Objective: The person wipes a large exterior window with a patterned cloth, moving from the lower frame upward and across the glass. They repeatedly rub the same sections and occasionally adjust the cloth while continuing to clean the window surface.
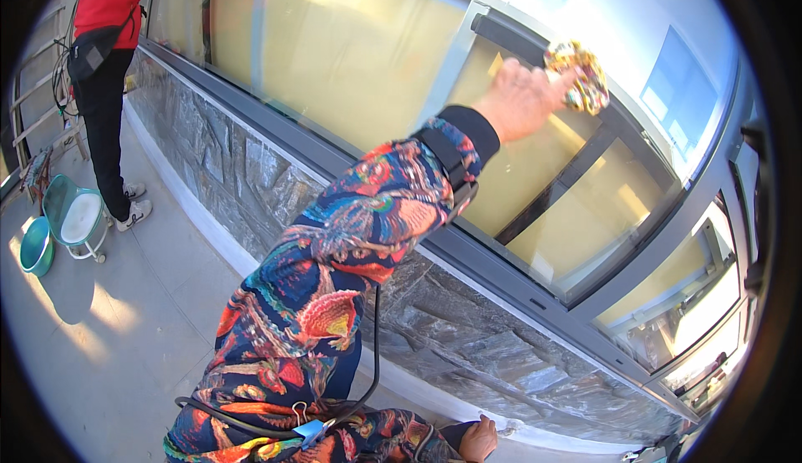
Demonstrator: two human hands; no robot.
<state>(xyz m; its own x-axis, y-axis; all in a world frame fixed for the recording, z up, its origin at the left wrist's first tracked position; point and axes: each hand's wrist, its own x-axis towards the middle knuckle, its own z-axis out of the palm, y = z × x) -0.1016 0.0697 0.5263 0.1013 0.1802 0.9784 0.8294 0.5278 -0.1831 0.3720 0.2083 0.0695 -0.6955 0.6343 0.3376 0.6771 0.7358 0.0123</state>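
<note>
My left hand reaches out at arm's length, index finger extended over a crumpled multicoloured cloth. The cloth lies against the upper part of a grey-framed window, near its dark inner frame bar. Low in the view, my right hand is curled beside the white base ledge of the wall; whether it holds anything is hidden. A black band circles my left wrist over the patterned sleeve. A black cable runs across my jacket, with a blue clip by it.
Stone cladding runs under the windows. A person in a red top and black trousers stands at the left, near a ladder. By their feet are a green-backed seat on castors and a teal basin.
</note>
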